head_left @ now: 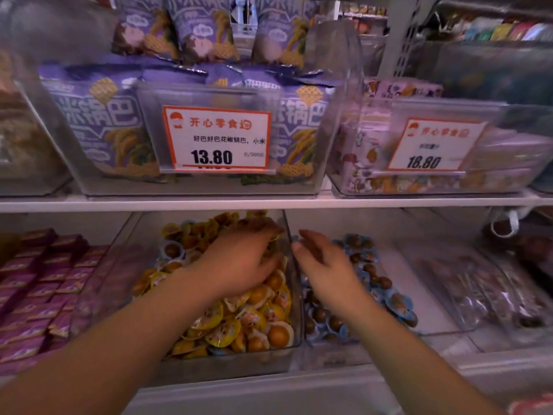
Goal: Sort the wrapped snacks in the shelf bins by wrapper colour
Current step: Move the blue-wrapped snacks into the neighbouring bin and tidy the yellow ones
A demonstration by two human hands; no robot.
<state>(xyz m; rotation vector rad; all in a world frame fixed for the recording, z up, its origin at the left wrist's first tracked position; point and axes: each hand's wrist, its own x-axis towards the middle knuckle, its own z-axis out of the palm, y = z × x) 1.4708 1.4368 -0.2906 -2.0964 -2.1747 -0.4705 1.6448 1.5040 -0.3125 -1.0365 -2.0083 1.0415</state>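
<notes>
Two clear bins sit side by side on the lower shelf. The left bin [287, 348] is heaped with yellow-wrapped round snacks [254, 319], and a blue-wrapped one [172, 250] lies among them at the back left. The right bin [443, 332] holds blue-wrapped snacks [398, 304]. My left hand [242, 259] reaches into the yellow pile, fingers curled down into the snacks; what it holds is hidden. My right hand [321, 259] hovers over the divider between the bins, fingers loosely spread, holding nothing I can see.
Purple packets [39, 283] fill the lower shelf's left side; clear-wrapped dark snacks [493, 295] lie at right. Above the white shelf edge [269, 203] stand bins of purple bags [98, 127] with price tags [217, 139].
</notes>
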